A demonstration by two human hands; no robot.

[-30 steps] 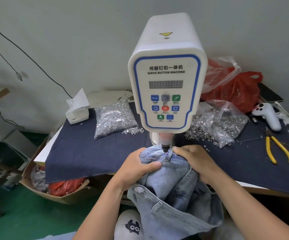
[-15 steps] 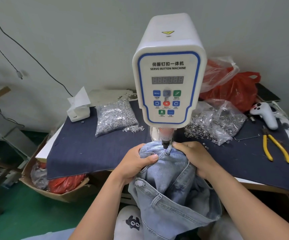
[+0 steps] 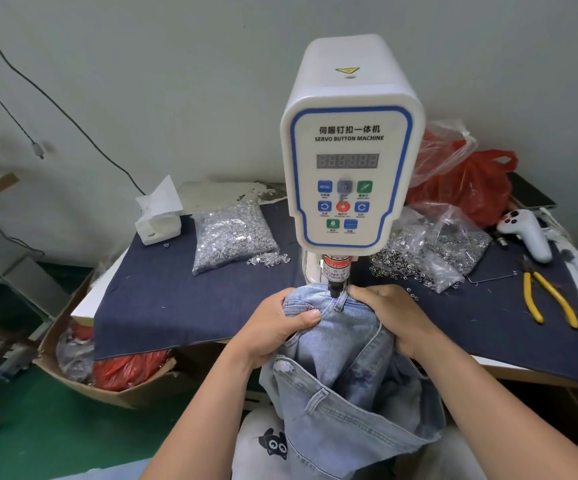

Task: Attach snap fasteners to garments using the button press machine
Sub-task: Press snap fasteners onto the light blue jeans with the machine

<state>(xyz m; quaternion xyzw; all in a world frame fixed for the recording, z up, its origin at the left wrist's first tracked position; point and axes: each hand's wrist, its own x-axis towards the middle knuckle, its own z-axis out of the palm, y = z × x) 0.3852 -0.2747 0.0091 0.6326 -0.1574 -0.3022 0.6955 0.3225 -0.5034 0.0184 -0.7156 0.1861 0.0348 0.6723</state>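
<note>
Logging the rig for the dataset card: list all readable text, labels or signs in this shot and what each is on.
"伺服钉扣一体机" and "SERVO BUTTON MACHINE": front panel of the button press machine.
"MENU": blue key on that panel.
"888888"-style unlit digits: display.
Yellow warning triangle: machine top, symbol unreadable.
"...CARE OF ... FINGER", partly readable: red and white label above the punch.
Captions under the other keys: too small.
</note>
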